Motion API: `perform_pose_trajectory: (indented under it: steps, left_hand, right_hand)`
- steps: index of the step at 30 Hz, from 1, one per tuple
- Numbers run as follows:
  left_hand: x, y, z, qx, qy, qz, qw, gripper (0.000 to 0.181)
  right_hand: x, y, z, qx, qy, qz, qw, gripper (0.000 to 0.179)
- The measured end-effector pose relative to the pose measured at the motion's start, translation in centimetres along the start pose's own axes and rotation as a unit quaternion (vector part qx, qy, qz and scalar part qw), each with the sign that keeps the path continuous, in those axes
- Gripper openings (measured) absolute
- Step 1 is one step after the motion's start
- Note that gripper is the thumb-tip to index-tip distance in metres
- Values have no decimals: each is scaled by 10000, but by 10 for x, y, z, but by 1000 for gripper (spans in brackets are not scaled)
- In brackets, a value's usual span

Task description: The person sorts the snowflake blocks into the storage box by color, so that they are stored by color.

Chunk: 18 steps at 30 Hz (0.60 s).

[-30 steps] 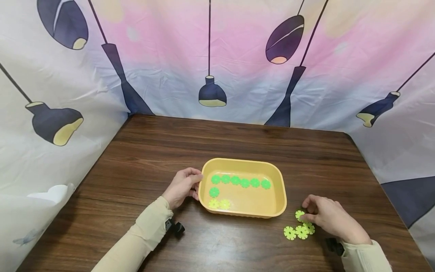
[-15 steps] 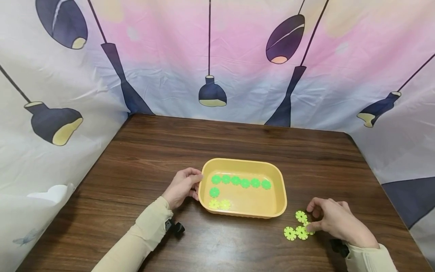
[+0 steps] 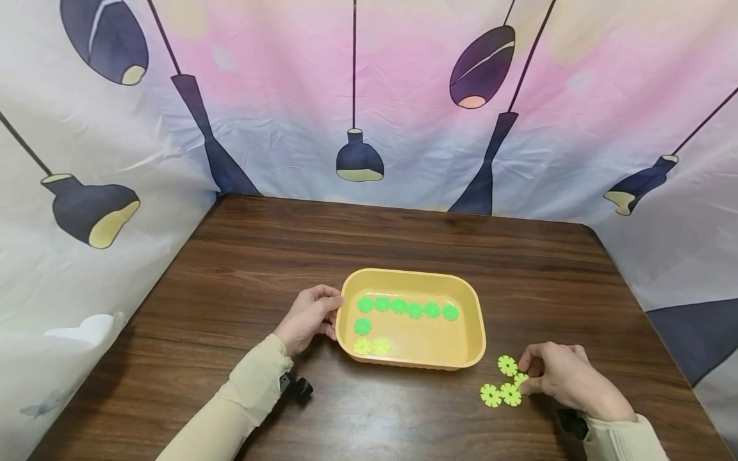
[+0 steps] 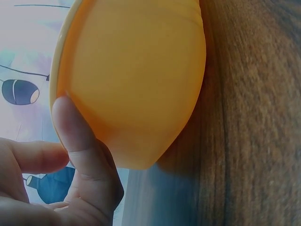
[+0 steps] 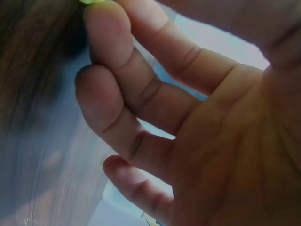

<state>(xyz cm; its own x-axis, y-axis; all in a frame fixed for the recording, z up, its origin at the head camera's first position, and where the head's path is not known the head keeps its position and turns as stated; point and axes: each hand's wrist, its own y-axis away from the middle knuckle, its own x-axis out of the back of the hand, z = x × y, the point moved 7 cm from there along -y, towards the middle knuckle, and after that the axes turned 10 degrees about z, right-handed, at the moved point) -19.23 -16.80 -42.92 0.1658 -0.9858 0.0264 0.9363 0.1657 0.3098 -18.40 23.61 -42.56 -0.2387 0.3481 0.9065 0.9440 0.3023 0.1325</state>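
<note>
At the centre of the table sits a yellow plastic tub (image 3: 426, 340). My left hand (image 3: 307, 320) grips its left rim; in the left wrist view the thumb (image 4: 73, 125) lies against the outer wall. Inside are several green snowflake discs (image 3: 399, 306) in a row, one more below them, and two yellow-green ones (image 3: 371, 346) at the front left corner. To the tub's right, my right hand (image 3: 571, 381) pinches a yellow-green snowflake disc (image 3: 520, 380), partly hidden by thumb and index finger. Only a sliver of it shows in the right wrist view. Three others (image 3: 510, 394) lie beside it.
The dark wooden table (image 3: 277, 243) carries the tub and the discs. A printed cloth (image 3: 288, 147) with lamp drawings hangs along the back and both sides. Each wrist wears a small black camera (image 3: 301, 388).
My right hand first draws back from the upper disc to the right, then closes around the disc below it. My left hand and the tub stay put.
</note>
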Motion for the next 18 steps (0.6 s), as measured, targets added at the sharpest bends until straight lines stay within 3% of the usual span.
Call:
perform_pose_trajectory:
  steps: [18]
  left_hand:
    - [0,-1,0,-36,-11,-19,10000,27]
  right_hand:
    - [2,1,1,-91,-77,30,9999,34]
